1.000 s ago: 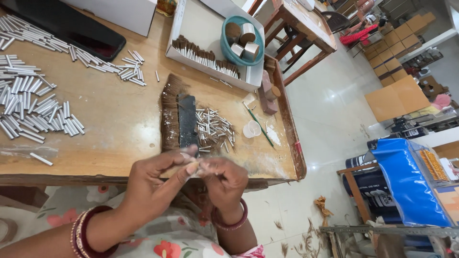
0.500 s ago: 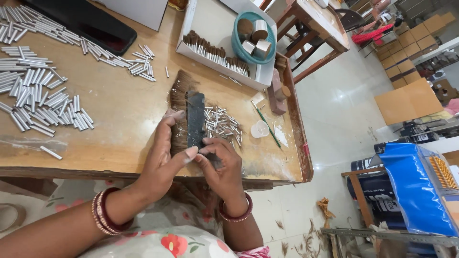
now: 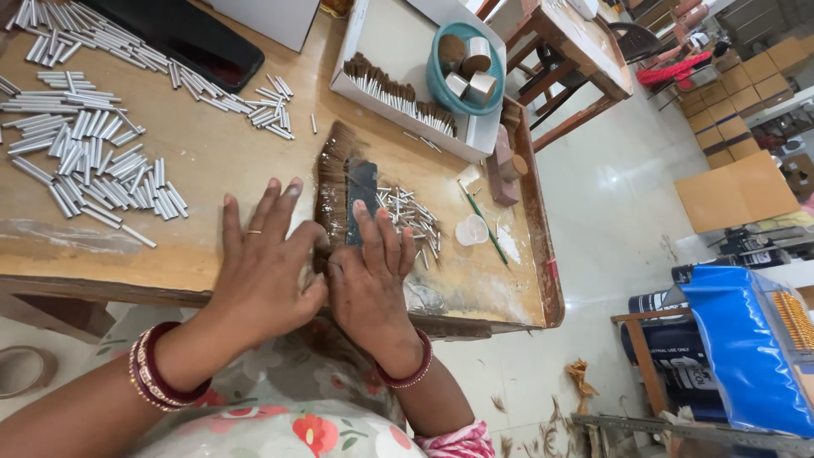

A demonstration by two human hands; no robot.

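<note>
bristle bundle (image 3: 332,182): brown, fanned flat, lying lengthwise on tabletop (image 3: 212,161), near end under fingers | dark flat block (image 3: 363,191): resting on bristles, right edge | short metal ferrules (image 3: 407,216): silver, loose heap just right of block

Silver metal tubes (image 3: 93,144) on tan wooden table (image 3: 212,153); brown bristle bundle (image 3: 332,182) under black bar (image 3: 363,191). Teal bowl (image 3: 441,80) at one o'clock, white tray (image 3: 398,42). Maroon bangles (image 3: 153,373); floral garment (image 3: 297,416), red blooms.

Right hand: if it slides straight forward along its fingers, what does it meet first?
Probably the dark flat block at the right hand's fingertips, lying on the brown bristles; they seem to touch already.
</note>
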